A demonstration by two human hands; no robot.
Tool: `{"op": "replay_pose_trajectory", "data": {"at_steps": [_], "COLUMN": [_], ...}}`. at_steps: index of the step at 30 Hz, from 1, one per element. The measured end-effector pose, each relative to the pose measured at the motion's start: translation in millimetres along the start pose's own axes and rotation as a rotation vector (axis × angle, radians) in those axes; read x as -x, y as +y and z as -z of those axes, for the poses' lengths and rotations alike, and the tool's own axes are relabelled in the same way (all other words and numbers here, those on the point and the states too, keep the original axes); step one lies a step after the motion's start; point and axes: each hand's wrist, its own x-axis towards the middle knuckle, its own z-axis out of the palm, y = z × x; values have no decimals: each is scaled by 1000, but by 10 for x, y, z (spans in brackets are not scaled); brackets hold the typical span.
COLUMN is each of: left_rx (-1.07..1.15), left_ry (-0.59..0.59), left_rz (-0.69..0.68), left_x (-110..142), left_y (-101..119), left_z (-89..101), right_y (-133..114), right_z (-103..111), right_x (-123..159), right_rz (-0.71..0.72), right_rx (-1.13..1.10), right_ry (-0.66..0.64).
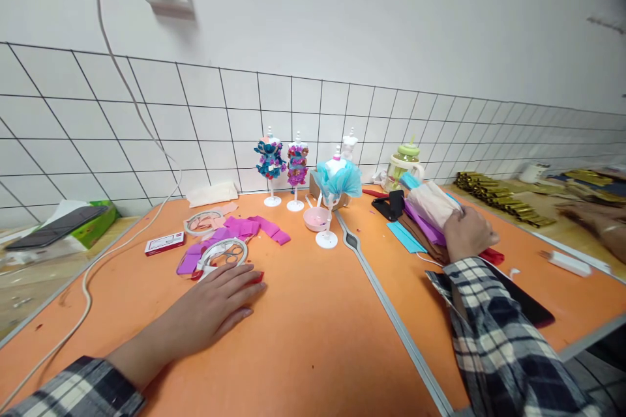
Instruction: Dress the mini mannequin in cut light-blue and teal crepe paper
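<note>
My left hand (220, 303) lies flat on the orange table, fingers stretched, beside a white tape roll (239, 249) with scissors (233, 258) in its ring. A bit of red shows under its fingertips. My right hand (469, 232) is closed on the edge of a cream folded sheet (433, 203), paper or cloth, over a pile with purple (424, 225), brown and blue (407, 237) pieces. In the middle, a small white dress form (327, 240) wears a light blue ruffle (338, 179). Two more forms wear teal (269, 158) and purple-red (298, 164) ruffles; a bare one (349, 143) stands behind.
Magenta strips (244, 227) and a red-white box (165, 244) lie at left, near a white cable (88, 280). A pink bowl (315, 219), a green-lidded bottle (405, 166) and a black object (390, 206) stand or lie farther back. A dark phone (525, 300) is beside my right sleeve.
</note>
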Motion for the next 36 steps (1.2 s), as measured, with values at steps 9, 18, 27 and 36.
{"op": "replay_pose_trajectory", "data": {"at_steps": [9, 18, 27, 36], "left_rx": [-31, -16, -68, -13], "left_ry": [20, 63, 21, 20], "left_rz": [-32, -56, -53, -28], "left_x": [-32, -42, -57, -29], "left_y": [3, 10, 29, 27], "left_z": [5, 19, 30, 22], "right_y": [0, -117, -76, 44], "right_z": [17, -60, 99, 62], "right_x": [24, 108, 15, -36], "right_rz": [55, 244, 261, 174], "right_rx": [-20, 120, 212, 209], "right_ry": [-96, -560, -498, -348]}}
